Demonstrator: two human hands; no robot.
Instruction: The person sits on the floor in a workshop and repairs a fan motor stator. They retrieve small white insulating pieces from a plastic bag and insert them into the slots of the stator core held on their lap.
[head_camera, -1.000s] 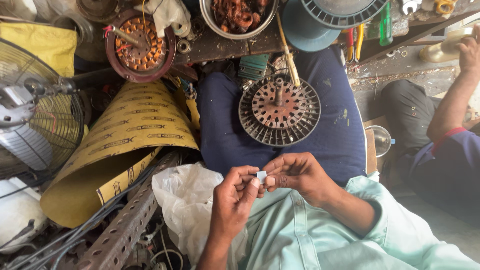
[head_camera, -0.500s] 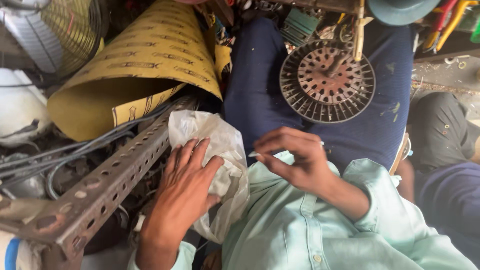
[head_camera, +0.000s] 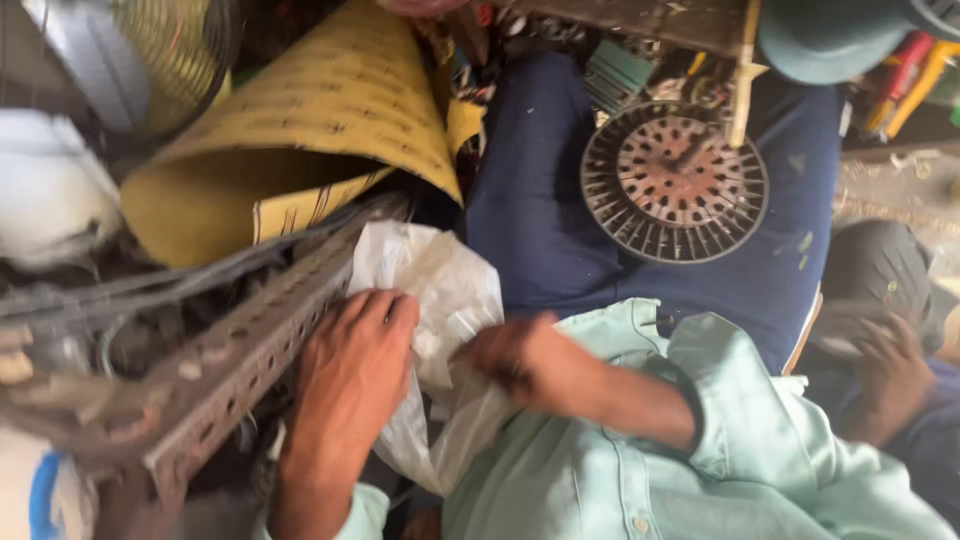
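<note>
Centrally, both hands work at a white plastic bag (head_camera: 440, 300) that lies crumpled near the person's lap, just left of the pale green shirt (head_camera: 640, 470).

Left hand (head_camera: 350, 370): laid palm down on the bag's left edge, fingers extended and spread over the plastic. Whether the fingers pinch the plastic or only press on it cannot be told.

Right hand (head_camera: 525, 365): blurred by motion, set against the bag's right side with the fingers curled toward the plastic. Its grip cannot be told. The two hands are apart, with a fold of the bag between them.

Surroundings:
- Left of the left hand, a perforated metal angle bar (head_camera: 250, 350) runs diagonally from near left to the bag's far edge, with dark cables (head_camera: 150, 290) lying along it.
- Far left of the bag, a rolled yellow sheet (head_camera: 330, 130) with dark printed rows opens toward the camera.
- Far left corner, a wire fan guard (head_camera: 170, 50) is partly in view.
- Beyond the bag, the person's dark blue trouser leg (head_camera: 540, 210) extends away from the camera.
- On the right thigh rests a round slotted metal disc (head_camera: 675, 180), rusty at the centre, with a wooden handle (head_camera: 742, 80) standing at its far edge.
- At the right, another person's hand (head_camera: 890, 365) rests low, well apart from the bag.
</note>
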